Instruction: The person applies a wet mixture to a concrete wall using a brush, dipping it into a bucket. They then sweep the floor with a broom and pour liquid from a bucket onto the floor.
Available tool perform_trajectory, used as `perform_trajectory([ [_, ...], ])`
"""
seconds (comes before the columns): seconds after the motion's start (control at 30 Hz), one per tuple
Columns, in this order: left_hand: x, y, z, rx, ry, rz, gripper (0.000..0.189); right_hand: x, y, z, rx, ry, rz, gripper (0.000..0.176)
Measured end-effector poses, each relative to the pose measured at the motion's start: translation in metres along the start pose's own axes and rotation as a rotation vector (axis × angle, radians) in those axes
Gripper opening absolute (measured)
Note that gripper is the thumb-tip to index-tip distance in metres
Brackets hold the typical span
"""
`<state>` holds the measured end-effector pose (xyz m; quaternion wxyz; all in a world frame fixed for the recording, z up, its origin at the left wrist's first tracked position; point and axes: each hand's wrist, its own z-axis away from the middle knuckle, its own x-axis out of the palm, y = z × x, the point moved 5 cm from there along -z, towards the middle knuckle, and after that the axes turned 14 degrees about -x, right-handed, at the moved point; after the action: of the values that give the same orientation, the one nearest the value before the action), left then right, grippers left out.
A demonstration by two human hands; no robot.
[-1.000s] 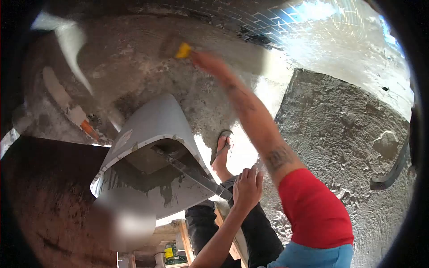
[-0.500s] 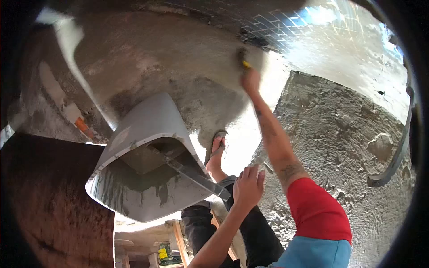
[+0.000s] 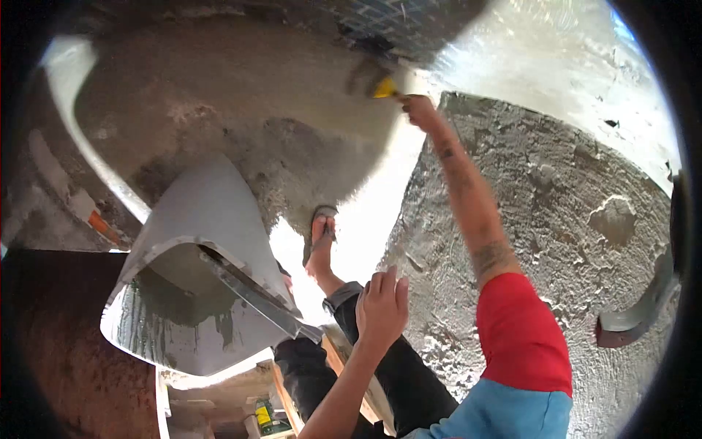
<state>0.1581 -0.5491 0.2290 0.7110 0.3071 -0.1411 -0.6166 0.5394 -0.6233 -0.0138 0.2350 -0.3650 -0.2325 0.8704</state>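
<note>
Our right hand (image 3: 419,111), near one o'clock, has its fingers closed around the handle of a tool (image 3: 384,88) just past twelve; its yellow part is clear, but its dark head is blurred over the smooth grey surface (image 3: 292,80), and we cannot tell whether they touch. Our left hand (image 3: 382,307), toward five o'clock, holds nothing we can see, its fingers bent and close together above our dark trousers; we cannot tell whether it rests on them. Between eight and nine o'clock, the grey bucket (image 3: 212,197) lies tilted, wet grey smears inside, with a long strip (image 3: 252,293) crossing its mouth. Our sandalled foot (image 3: 320,252) is near the centre, and rough grey plaster (image 3: 526,190) spreads from one to five o'clock.
</note>
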Motion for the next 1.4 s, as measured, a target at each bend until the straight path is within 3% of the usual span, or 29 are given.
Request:
perform_trajectory([
  [0.03,0.000,0.002,0.001,0.027,0.004,0.011,0.027,-0.043,0.024,-0.005,0.073,0.068,0.144,0.024],
  [0.1,0.001,0.006,0.002,0.061,-0.002,0.054,0.027,-0.099,0.013,0.010,0.283,0.192,0.523,0.033],
  [0.13,0.003,0.006,0.002,0.058,-0.002,0.061,0.027,-0.121,0.029,-0.019,-0.309,0.123,1.137,0.030],
  [0.3,0.010,0.008,0.007,0.113,-0.010,0.019,0.027,-0.092,0.082,0.027,-0.411,0.306,1.084,0.021],
  [0.37,0.013,0.005,0.007,0.106,-0.017,0.003,0.027,-0.062,0.107,0.076,-0.208,0.279,1.019,0.019],
  [0.4,0.016,0.004,0.009,0.096,-0.031,-0.007,0.027,-0.054,0.137,0.094,-0.217,0.335,0.978,0.018],
  [0.5,0.018,0.002,0.012,0.100,-0.048,-0.002,0.028,-0.012,0.150,0.168,-0.180,0.263,0.914,0.016],
  [0.53,0.018,0.001,0.014,0.102,-0.050,-0.001,0.028,-0.003,0.151,0.179,-0.053,0.228,0.869,0.015],
  [0.6,0.018,-0.003,0.012,0.077,-0.030,-0.014,0.029,0.026,0.135,0.180,-0.060,0.265,0.750,0.014],
  [0.67,0.016,-0.006,0.014,0.057,-0.035,-0.035,0.031,0.082,0.079,0.168,-0.221,0.281,0.641,0.023],
  [0.7,0.015,-0.007,0.014,0.053,-0.055,-0.047,0.032,0.116,0.025,0.167,-0.338,0.258,0.531,0.025],
  [0.73,0.011,-0.006,0.012,0.049,-0.043,-0.044,0.032,0.153,0.017,0.145,-0.554,0.276,0.685,0.026],
  [0.8,-0.003,-0.018,0.005,-0.209,0.012,0.197,0.040,0.214,-0.045,0.111,-0.646,0.078,0.463,0.031],
  [0.83,-0.012,-0.020,-0.001,-0.142,0.041,0.216,0.050,0.249,-0.080,0.091,-0.588,0.018,0.630,0.034],
  [0.9,-0.027,-0.022,-0.001,-0.138,0.162,0.175,0.052,0.297,-0.148,0.062,-0.724,-0.194,0.408,0.032],
  [0.93,-0.037,-0.026,-0.001,-0.142,0.276,0.129,0.055,0.316,-0.172,0.051,-0.654,-0.305,0.280,0.030],
  [1.0,-0.026,-0.041,0.000,-0.177,0.190,0.045,0.057,0.327,-0.225,0.054,-0.370,-0.523,0.041,0.029],
  [1.07,-0.022,-0.044,0.003,-0.129,0.214,-0.041,0.042,0.342,-0.207,0.031,-0.396,-0.641,-0.062,0.029],
  [1.1,-0.024,-0.044,0.004,-0.142,0.222,-0.041,0.042,0.342,-0.196,0.024,-0.397,-0.723,-0.160,0.030],
  [1.13,-0.024,-0.042,0.006,-0.160,0.183,-0.054,0.039,0.306,-0.196,0.050,-0.375,-0.614,0.233,0.033],
  [1.17,-0.023,-0.039,0.007,-0.171,0.144,-0.065,0.035,0.291,-0.154,0.033,-0.553,-0.651,0.286,0.040],
  [1.2,-0.022,-0.037,0.008,-0.172,0.150,-0.059,0.035,0.258,-0.136,0.058,-0.348,-0.517,0.055,0.045],
  [1.23,-0.018,-0.037,0.009,-0.164,0.155,-0.048,0.035,0.217,-0.106,0.065,-0.321,-0.539,0.275,0.046],
  [1.27,-0.016,-0.036,0.008,-0.156,0.163,-0.035,0.036,0.183,-0.057,0.058,-0.279,-0.535,0.271,0.043],
  [1.33,-0.016,-0.033,0.011,-0.141,0.176,-0.010,0.036,0.107,-0.012,0.086,0.008,-0.324,0.244,0.035],
  [1.37,-0.016,-0.033,0.010,-0.142,0.159,0.025,0.037,0.083,-0.015,0.105,0.074,-0.164,0.475,0.037],
  [1.4,-0.016,-0.034,0.008,-0.142,0.146,0.056,0.038,0.069,-0.015,0.111,-0.165,-0.119,0.647,0.037],
])
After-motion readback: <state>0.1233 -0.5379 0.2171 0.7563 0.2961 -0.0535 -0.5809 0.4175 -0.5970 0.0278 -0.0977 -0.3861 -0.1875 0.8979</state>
